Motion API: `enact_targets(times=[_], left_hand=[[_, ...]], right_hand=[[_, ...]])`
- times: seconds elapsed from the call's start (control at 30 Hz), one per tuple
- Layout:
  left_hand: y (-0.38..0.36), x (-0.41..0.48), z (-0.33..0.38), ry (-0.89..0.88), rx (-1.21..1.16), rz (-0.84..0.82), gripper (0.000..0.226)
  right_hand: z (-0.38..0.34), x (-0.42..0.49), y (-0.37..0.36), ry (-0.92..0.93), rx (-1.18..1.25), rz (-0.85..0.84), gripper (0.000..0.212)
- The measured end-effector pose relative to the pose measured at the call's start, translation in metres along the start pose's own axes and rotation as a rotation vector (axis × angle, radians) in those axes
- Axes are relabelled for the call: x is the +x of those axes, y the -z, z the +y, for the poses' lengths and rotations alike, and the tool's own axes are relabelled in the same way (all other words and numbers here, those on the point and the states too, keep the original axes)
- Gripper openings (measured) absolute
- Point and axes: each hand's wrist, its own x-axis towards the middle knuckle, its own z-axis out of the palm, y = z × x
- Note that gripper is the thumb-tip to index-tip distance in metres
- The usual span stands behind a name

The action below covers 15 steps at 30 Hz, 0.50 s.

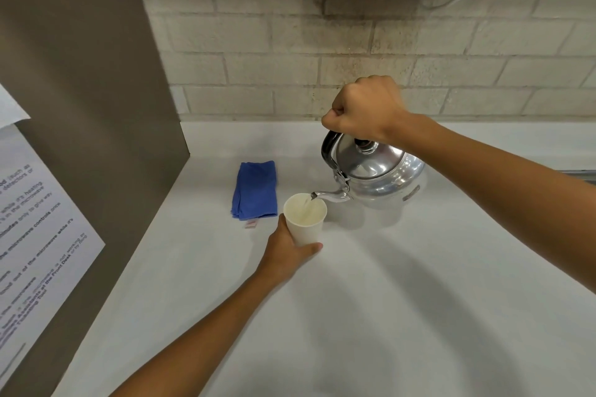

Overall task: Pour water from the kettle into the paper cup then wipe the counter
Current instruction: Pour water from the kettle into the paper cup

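While my right hand (364, 109), fisted on the handle, tilts the kettle (380, 174), my left fingers (283, 255) wrap the paper cup (304, 219) under its spout.

Shiny polished metal kettle (380, 174), matt paper cup (304, 219), blue cloth (255, 189), smooth matt white counter (387, 300).

One kettle (380, 176), one paper cup (305, 219), one blue cloth (255, 190), two hands (362, 109).

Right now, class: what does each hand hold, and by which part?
The right hand grips the kettle by its black top handle. The left hand holds the paper cup around its lower side wall.
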Motion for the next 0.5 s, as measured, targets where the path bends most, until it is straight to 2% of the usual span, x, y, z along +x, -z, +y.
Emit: enact_targets(times=[0.5], left_hand=[[0.0, 0.0, 0.0, -0.004, -0.043, -0.024, 0.079]], right_hand=[[-0.016, 0.005, 0.011, 0.143, -0.103, -0.02, 0.039]])
